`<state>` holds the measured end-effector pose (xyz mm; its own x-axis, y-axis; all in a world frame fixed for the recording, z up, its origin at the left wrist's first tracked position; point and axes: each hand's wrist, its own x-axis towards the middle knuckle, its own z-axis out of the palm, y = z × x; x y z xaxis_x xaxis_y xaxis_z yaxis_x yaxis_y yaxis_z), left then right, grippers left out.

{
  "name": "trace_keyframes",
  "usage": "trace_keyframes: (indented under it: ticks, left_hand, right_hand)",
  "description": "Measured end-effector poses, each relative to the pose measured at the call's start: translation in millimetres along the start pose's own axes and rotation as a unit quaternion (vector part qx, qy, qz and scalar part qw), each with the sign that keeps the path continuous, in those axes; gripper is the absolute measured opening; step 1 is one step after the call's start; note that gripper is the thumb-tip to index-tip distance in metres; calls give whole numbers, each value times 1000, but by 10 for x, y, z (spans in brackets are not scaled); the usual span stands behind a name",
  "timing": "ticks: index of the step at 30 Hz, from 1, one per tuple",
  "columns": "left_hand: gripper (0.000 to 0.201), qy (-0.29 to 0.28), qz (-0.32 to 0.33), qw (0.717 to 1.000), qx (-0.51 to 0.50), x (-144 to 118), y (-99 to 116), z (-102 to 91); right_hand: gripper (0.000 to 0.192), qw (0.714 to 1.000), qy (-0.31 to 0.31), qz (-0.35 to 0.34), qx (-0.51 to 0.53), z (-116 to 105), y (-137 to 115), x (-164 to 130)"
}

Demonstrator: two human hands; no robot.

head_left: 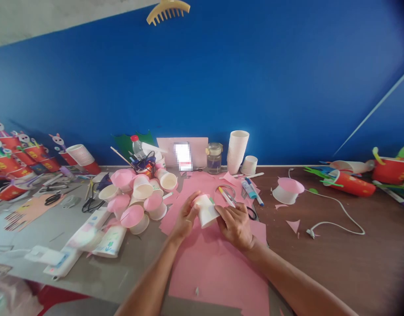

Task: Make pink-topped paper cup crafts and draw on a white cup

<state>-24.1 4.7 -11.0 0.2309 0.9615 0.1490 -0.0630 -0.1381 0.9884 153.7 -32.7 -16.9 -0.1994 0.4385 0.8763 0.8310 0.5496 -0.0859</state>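
A white paper cup [207, 215] is held tilted between my two hands, above pink paper [218, 272]. Faint coloured marks and a bit of pink show at its upper end. My left hand [186, 218] grips the cup's left side, with the thumb across it. On the other side, the fingers of my right hand [235, 223] are closed against the cup's lower right edge; some fingertips are hidden. Just beyond my right hand lie several markers, among them a yellow-tipped one [224, 195]. White cups with pink paper cone tops [132, 216] cluster to the left.
A stack of white cups [238, 151] and a glass jar [214, 158] stand along the blue wall. A power strip [78, 248] lies at left. On the right are a pink-topped cup [286, 191], a white cable [337, 224] and red cups [355, 183].
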Motion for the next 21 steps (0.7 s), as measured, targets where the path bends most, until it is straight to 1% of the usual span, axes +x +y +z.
trace_keyframes:
  ticks: [3,7,11,14,16,21]
  left_hand:
    - [56,-1,-12,999,-45,2,9,9]
    - [53,-40,-17,992,-115,14,-44,12]
    - [50,-61,-26,988,-142,14,-93,20]
    - [50,-71,-27,985,-152,5,-88,30]
    - [50,-72,-31,983,-169,4,-70,35]
    - [49,-42,-38,976,-209,16,-46,37]
  right_hand:
    - [16,1000,2,-3,-9,-8,14,6]
    - [17,1000,-16,3,-3,-7,8,2]
    - [22,999,-34,14,11,4,13,-15]
    - [25,998,-48,24,16,24,26,-27]
    - [27,998,-48,33,18,40,30,-32]
    - [37,998,-24,52,26,87,25,-50]
